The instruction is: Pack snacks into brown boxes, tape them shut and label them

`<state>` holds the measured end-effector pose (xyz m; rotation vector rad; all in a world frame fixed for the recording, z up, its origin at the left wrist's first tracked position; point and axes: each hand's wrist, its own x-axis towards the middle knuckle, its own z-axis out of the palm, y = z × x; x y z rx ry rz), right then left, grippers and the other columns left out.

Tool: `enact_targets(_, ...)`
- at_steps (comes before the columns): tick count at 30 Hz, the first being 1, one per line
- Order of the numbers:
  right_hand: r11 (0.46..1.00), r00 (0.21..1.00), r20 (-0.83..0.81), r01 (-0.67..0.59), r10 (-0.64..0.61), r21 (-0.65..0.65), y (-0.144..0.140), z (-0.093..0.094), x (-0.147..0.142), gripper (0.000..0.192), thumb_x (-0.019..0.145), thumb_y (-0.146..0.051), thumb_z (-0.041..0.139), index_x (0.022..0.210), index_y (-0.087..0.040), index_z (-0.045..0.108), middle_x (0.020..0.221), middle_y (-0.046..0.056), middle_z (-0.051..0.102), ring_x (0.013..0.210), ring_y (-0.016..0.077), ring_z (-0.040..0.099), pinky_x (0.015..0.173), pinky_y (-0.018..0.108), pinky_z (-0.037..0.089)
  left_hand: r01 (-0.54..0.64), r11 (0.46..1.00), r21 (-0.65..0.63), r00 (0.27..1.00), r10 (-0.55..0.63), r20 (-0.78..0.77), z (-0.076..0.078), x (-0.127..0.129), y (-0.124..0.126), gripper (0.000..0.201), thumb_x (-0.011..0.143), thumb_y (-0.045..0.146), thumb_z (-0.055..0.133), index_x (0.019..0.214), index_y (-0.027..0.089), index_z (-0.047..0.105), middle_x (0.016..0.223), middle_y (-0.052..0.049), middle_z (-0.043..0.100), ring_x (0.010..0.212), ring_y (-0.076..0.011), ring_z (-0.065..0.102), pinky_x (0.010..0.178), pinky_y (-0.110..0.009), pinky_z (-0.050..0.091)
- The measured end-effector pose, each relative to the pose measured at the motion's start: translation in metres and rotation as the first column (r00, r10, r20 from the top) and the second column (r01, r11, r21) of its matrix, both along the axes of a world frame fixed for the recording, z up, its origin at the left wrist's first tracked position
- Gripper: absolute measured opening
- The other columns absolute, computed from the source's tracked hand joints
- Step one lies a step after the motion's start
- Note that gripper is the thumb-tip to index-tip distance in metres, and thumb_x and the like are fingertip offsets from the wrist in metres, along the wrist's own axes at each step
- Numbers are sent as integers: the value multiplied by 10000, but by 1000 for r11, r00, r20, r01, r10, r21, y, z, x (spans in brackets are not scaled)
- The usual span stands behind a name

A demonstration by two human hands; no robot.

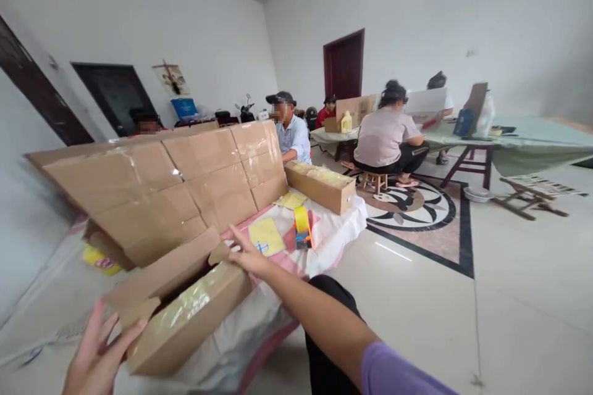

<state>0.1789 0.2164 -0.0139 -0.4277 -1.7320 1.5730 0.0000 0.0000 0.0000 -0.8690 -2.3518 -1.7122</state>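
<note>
A long, narrow cardboard box (189, 318) lies in front of me with its top partly open and clear tape along its near top edge. My left hand (99, 345) grips its near end, thumb by the small end flap and fingers around the outside. At the far end my right hand (248, 253) has its thumb and fingers about the other end flap, index finger stretched out. The inside of the box is dark and mostly hidden. Just past my right hand are a yellow sheet (266, 236) and a tape dispenser (302, 228) with a yellow roll.
Large taped cardboard panels (208, 179) stand behind the box. A second long box (319, 185) with a taped top sits at the far end of the cloth-covered table (343, 222). Several people work at other tables; a folding stool (537, 194) stands on the floor at right.
</note>
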Motion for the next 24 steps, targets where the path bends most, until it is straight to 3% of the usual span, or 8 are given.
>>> enact_targets(3, 990, 999, -42, 22, -17, 139, 0, 7, 4, 523, 752, -46, 582, 1221, -263, 663, 1270, 10, 623, 1157, 182, 555, 1030, 333, 428, 139, 987, -77, 981, -127, 149, 2, -5, -3, 912, 672, 657, 715, 1477, 303, 475, 1503, -69, 527, 1133, -285, 656, 797, -338, 555)
enact_targets(7, 910, 1000, 19, 6, -15, 415, 7, 17, 9, 192, 860, -68, 564, 926, -206, 680, 1151, 26, 679, 1224, 187, 553, 1132, 366, 320, 83, 920, -382, 896, -236, -376, 14, 9, -6, 358, 869, 525, 437, 974, 305, 699, 1393, 50, 631, 1203, -273, 595, 935, -420, 482)
enact_targets(12, 834, 988, 143, -25, -64, 551, 11, 14, 13, 157, 983, -220, 535, 984, -225, 691, 1291, 35, 670, 1360, 163, 487, 1149, 343, 294, -128, 823, -554, 660, -346, -667, 16, 62, 11, 675, 880, 583, 299, 1327, 176, 601, 1390, -116, 627, 1279, -353, 547, 1016, -489, 409)
enact_targets(16, 739, 959, 40, 188, -279, 647, 18, 14, 33, 257, 993, -295, 500, 1187, -238, 660, 1364, 58, 617, 1333, 176, 494, 1147, 351, 316, -198, 757, -623, 639, -382, -668, 15, 89, 26, 803, 884, 641, 244, 1392, 101, 553, 1299, -191, 662, 1199, -409, 575, 944, -499, 421)
enact_targets(18, 649, 854, -111, 464, -508, 604, 33, 17, 56, 314, 944, -270, 536, 1240, -209, 620, 1352, 90, 597, 1311, 201, 492, 1151, 364, 319, -231, 722, -653, 675, -364, -642, 17, 90, 31, 782, 880, 654, 268, 1408, 148, 545, 1233, -153, 695, 1028, -380, 640, 868, -478, 440)
enact_targets(22, 390, 428, -113, 885, -897, 252, 81, 17, 114, 455, 832, -247, 608, 1268, -141, 530, 1328, 165, 540, 1317, 275, 449, 1141, 430, 335, -270, 681, -680, 702, -345, -623, 19, 84, 38, 703, 877, 651, 363, 1376, 206, 580, 1284, -92, 679, 881, -344, 650, 806, -461, 440)
enact_targets(23, 381, 386, -14, 915, -922, 129, 92, 13, 127, 490, 802, -247, 627, 1260, -121, 509, 1303, 189, 538, 1291, 295, 470, 1099, 441, 384, -265, 679, -685, 703, -350, -619, 18, 83, 40, 692, 878, 646, 380, 1367, 203, 589, 1270, -93, 685, 878, -343, 651, 799, -456, 441)
enact_targets(24, 468, 466, 92, 884, -880, -1, 102, 9, 138, 463, 800, -261, 625, 1228, -124, 513, 1230, 183, 572, 1214, 291, 532, 1024, 429, 450, -257, 681, -686, 703, -355, -616, 17, 82, 41, 684, 878, 640, 396, 1358, 197, 598, 1253, -97, 693, 886, -343, 654, 798, -453, 443)
